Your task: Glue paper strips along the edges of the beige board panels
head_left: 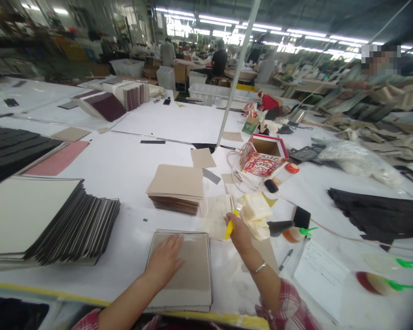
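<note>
My left hand (165,259) lies flat with its fingers stretched out on a beige board (192,270), which rests on a pale dark-edged panel (179,299) at the table's front edge. In my right hand (239,229) is a brush (231,225) with a yellow handle, its metal collar pointing up and away. Close beyond that hand sits a cream, glue-caked container (256,206). Behind the panel stands a stack of beige boards (175,181). To the left is a big fanned stack of pale dark-edged panels (30,215).
A red patterned box (263,156) stands beyond the container. Bottles with green nozzles (378,283), a pen (285,260) and a written sheet (320,275) lie to the right. Black material (378,215) is farther right. A person (375,78) stands at the back right.
</note>
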Motion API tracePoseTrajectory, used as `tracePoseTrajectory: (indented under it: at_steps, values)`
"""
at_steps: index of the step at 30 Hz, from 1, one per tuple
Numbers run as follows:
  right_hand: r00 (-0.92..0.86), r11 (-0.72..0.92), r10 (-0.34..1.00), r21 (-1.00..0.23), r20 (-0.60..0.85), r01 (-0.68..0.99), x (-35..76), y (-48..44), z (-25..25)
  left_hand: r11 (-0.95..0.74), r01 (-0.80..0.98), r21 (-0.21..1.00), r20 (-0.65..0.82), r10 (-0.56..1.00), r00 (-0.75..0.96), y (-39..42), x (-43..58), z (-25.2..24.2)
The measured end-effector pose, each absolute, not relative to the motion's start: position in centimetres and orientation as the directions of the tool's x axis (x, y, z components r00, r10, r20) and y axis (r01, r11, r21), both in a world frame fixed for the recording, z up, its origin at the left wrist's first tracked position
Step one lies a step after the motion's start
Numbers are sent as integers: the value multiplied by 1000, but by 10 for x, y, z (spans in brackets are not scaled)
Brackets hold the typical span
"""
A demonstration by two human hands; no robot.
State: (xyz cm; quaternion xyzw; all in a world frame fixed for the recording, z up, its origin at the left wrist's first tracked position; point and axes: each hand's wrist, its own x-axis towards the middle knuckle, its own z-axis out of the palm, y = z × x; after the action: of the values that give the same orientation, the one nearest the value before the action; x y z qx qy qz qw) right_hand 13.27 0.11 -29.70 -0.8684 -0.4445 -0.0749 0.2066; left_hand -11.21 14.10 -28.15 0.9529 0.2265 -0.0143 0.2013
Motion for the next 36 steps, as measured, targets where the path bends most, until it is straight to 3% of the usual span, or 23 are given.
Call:
tracePoseTrajectory:
  at_steps: [4, 8, 11, 14, 17, 22, 26, 29, 32, 36]
  values:
    - [668, -359, 678, -655, 306, 665, 86, -3, -253, -653, 235, 720, 104, 436, 894, 129, -72, -261]
    - [709, -261, 674, -831, 208, 492, 48, -7, -232, -372, 154, 915, 19, 420, 907, 127, -52, -251]
    - [735, -234, 651, -871, 191, 433, 40, -9, -234, -112, 183, 977, -133, 355, 925, 137, -63, -256]
    - [734, -173, 637, -885, 234, 432, 38, -7, -240, 149, 234, 961, -266, 261, 928, 145, -83, -265]
    - [630, -103, 736, -878, 249, 468, 31, 3, -242, 294, 303, 907, -360, 165, 918, 149, -99, -268]
    - [407, -151, 906, -815, 112, 560, 12, 23, -247, 291, 341, 894, -402, 183, 897, 156, -112, -267]
    - [428, -226, 902, -780, 59, 583, 7, 26, -256, 310, 275, 910, -377, 343, 860, 169, -125, -274]
    - [454, -253, 889, -764, 59, 593, 6, 25, -260, 211, 246, 946, -316, 433, 844, 176, -133, -280]
    - [472, -272, 880, -762, 50, 587, 5, 26, -260, 115, 247, 962, -272, 479, 835, 178, -136, -281]
    - [461, -294, 887, -772, -2, 563, 13, 22, -257, 124, 239, 963, -269, 508, 818, 187, -141, -279]
